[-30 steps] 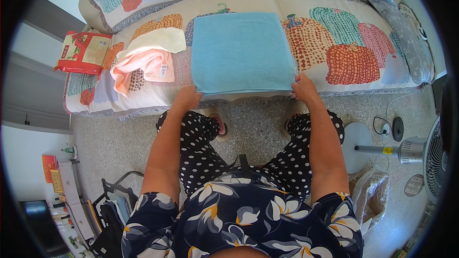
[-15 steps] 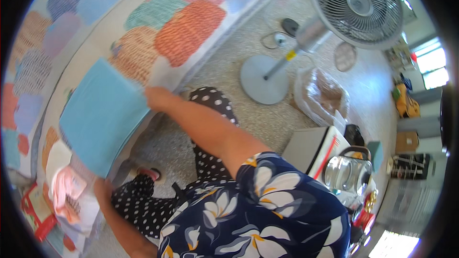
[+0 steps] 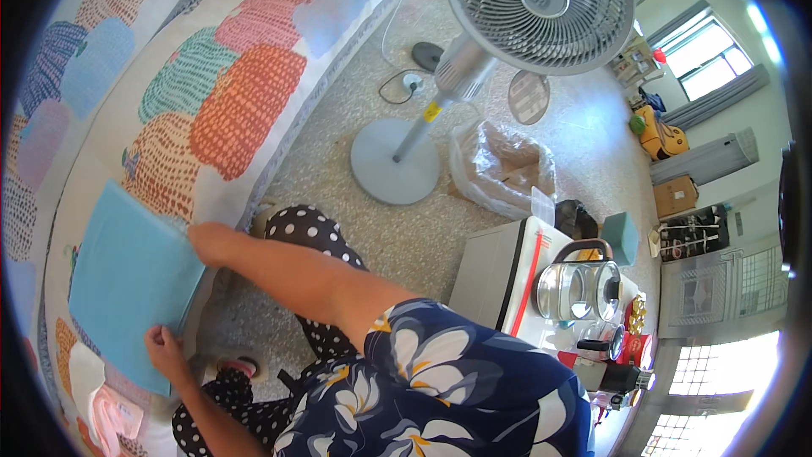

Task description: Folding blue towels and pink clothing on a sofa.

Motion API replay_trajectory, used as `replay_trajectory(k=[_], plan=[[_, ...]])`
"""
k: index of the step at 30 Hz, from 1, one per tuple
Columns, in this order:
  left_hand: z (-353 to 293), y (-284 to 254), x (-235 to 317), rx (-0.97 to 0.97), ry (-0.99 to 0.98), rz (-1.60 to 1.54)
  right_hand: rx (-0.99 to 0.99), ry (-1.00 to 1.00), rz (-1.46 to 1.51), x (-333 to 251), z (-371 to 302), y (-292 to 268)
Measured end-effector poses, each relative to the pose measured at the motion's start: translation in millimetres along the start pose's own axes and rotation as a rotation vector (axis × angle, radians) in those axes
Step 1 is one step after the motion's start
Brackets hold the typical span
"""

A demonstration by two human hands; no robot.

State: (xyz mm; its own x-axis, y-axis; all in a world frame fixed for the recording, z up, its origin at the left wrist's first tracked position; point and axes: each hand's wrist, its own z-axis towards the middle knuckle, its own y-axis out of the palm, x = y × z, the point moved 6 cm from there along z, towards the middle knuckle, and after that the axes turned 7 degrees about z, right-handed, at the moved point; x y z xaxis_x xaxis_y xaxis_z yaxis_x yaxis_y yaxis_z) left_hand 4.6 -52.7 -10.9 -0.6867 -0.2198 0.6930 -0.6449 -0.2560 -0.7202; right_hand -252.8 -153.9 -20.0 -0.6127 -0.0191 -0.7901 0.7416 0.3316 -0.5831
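Head view, blue towel (image 3: 127, 275): spread flat;
Pink cloth (image 3: 106, 419): rumpled, unsmoothed;
Left hand (image 3: 167, 354): fingers curled over towel, grip unclear;
Right hand (image 3: 211, 244): at edge, grip hidden

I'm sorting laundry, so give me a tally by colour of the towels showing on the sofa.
Blue towel: 1
Cream towel: 1
Pink towel: 1
Total: 3
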Motion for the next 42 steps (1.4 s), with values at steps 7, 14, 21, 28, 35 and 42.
replay_trajectory(k=[7,14,21,28,35,42], plan=[[10.1,-42.3,-18.2,-0.209,0.070,0.276,-0.087,0.032,-0.004,-3.4,-10.1,-10.3],[-4.4,-84.4,-81.4,-0.213,0.100,0.562,-0.043,-0.017,-0.014,-9.4,-7.4,-5.6],[-23.8,-85.2,-69.1,-0.434,-0.270,0.007,-0.019,0.007,-0.014,-7.7,-8.6,-5.8],[-22.6,-74.4,-1.8,-0.422,-0.238,-0.502,0.036,-0.057,-0.048,-3.0,-7.1,-3.3],[-5.5,-46.3,12.1,-0.564,-0.171,-0.298,0.053,-0.050,-0.041,5.5,-3.5,0.4],[-10.3,-65.9,-29.6,-0.517,-0.247,-0.133,0.008,-0.047,-0.032,0.7,-2.5,-0.1]])
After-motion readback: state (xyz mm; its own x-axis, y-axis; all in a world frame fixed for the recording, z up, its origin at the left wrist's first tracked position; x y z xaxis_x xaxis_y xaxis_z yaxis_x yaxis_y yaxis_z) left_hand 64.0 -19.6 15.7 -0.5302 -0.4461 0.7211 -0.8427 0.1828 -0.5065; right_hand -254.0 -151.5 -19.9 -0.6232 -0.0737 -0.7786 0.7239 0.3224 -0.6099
